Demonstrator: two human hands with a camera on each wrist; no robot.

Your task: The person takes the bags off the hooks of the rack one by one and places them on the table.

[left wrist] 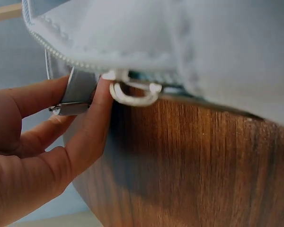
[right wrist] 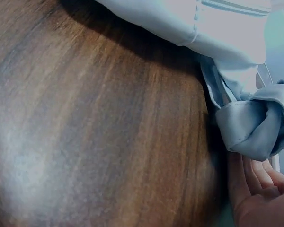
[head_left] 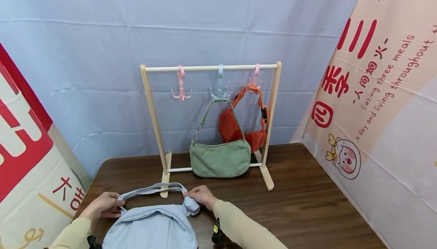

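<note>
A light blue bag [head_left: 153, 228] with a zipped top lies at the table's near edge, its strap [head_left: 146, 191] raised in an arch above it. My left hand [head_left: 107, 204] pinches the strap's left end; in the left wrist view, thumb and fingers are round the strap by a metal buckle [left wrist: 73, 106], beside a metal ring [left wrist: 135, 94]. At the strap's other end, my right hand [head_left: 202, 196] grips it just above a bulky knot [head_left: 191, 205]. The right wrist view shows the fingers [right wrist: 255, 172] behind and below that knot, partly hidden by it.
Behind the bag stands a wooden rack [head_left: 153, 112] with a white bar. A pink hook [head_left: 181, 86] hangs bare at left. The blue hook [head_left: 220, 82] carries a green bag [head_left: 220, 160]; another pink hook [head_left: 256, 76] carries an orange bag [head_left: 230, 126]. Printed cloth [head_left: 382, 101] borders the right.
</note>
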